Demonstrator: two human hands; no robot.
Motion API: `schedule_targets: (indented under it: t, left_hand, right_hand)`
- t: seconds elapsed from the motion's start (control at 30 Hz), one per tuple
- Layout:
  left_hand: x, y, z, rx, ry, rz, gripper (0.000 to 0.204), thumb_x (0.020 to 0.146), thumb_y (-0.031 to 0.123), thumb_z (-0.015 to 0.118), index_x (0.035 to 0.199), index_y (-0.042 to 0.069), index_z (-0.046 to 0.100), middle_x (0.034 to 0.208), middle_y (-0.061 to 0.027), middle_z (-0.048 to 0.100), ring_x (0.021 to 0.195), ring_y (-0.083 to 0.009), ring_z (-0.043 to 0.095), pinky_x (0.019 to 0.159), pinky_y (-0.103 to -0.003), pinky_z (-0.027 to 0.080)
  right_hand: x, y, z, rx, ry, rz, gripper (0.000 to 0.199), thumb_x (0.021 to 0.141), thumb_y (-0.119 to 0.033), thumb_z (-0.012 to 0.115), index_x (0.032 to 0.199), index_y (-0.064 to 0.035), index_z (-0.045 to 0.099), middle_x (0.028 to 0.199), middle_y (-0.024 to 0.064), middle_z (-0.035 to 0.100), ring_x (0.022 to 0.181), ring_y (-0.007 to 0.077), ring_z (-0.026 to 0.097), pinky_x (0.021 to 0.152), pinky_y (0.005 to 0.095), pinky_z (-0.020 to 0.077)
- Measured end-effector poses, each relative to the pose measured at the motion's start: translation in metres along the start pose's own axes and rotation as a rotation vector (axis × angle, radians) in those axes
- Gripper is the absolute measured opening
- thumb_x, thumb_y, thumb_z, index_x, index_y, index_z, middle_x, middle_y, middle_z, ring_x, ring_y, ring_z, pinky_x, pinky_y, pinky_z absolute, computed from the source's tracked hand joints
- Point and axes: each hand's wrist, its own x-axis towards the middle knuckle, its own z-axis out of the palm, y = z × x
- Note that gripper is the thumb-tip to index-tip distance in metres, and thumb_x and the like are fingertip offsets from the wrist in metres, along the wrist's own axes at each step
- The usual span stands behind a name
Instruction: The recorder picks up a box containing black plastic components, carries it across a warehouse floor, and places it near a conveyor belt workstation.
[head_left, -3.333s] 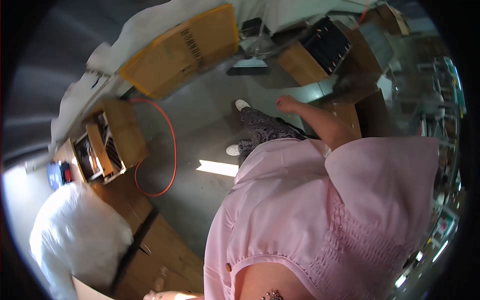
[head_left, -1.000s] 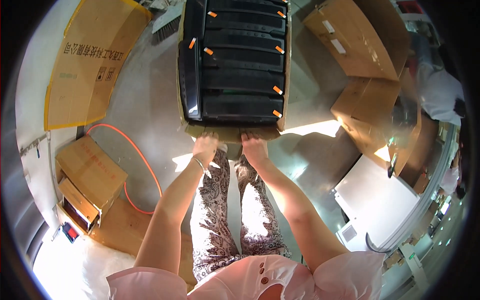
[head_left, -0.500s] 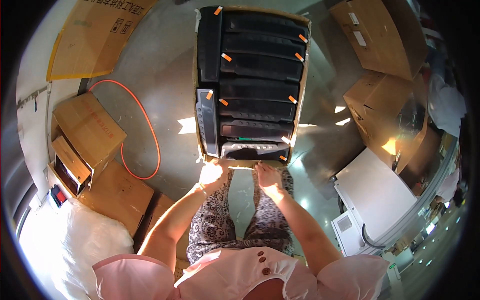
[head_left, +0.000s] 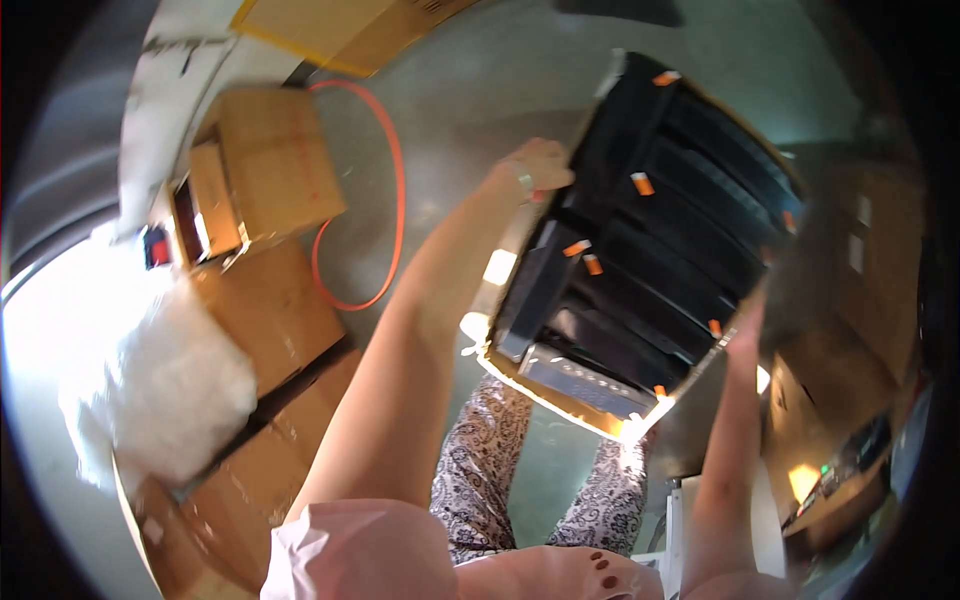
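Pink cloth of the person's top fills the near lower edge, with patterned trousers [head_left: 490,470] below it over the grey concrete floor [head_left: 470,110]. Both bare forearms rise from there to a large open cardboard box [head_left: 560,390] packed with black, ridged plastic units [head_left: 660,250] that carry small orange tape tabs [head_left: 641,183]. The left hand [head_left: 530,172], with a ring on one finger, has its fingers [head_left: 548,178] curled over the box's far left edge, gripping it. The right hand [head_left: 745,325] lies against the right edge; it is blurred, so whether its fingers are closed on the rim cannot be told. The box sits tilted between the two hands, its torn near lip pale and bright. Left of the left fingers, an orange cable [head_left: 385,190] loops on the floor beside brown cartons [head_left: 270,170]. Nearer, flat cardboard [head_left: 270,310] and white wrapping [head_left: 160,390] crowd the left side. Right of the right fingers stand dim brown boxes [head_left: 860,260], leaving little room.
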Motion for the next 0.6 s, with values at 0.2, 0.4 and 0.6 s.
schedule_targets:
  t: [0.2,0.4,0.6]
  left_hand:
    - [-0.009,-0.013,-0.003,0.155,-0.120,-0.021,0.035,0.071,0.030,0.048,0.087,0.002,0.059,0.093,-0.0150,0.057,0.091,-0.0271,0.054,0.081,-0.037,0.042]
    - [-0.030,-0.044,-0.003,0.124,-0.066,0.089,0.033,0.073,0.031,0.046,0.081,0.002,0.060,0.089,-0.0160,0.057,0.093,-0.0298,0.051,0.081,-0.035,0.041]
    - [-0.097,-0.128,0.008,0.101,0.072,0.001,0.026,0.075,0.029,0.046,0.074,0.009,0.063,0.087,-0.0076,0.059,0.088,-0.0280,0.053,0.079,-0.036,0.043]
  right_hand:
    - [-0.012,0.042,0.030,-0.210,0.169,-0.022,0.048,0.089,-0.033,0.028,0.124,-0.0025,0.032,0.123,0.0071,0.040,0.110,0.0176,0.040,0.094,0.0285,0.0310]
    - [0.017,0.057,0.031,-0.374,0.090,0.001,0.047,0.088,-0.036,0.029,0.122,-0.0035,0.037,0.120,0.0077,0.043,0.106,0.0184,0.044,0.090,0.0291,0.0345]
    - [0.035,0.068,0.104,-0.508,-0.007,0.020,0.047,0.087,-0.038,0.031,0.119,-0.0044,0.041,0.117,0.0083,0.046,0.102,0.0192,0.047,0.087,0.0298,0.0381]
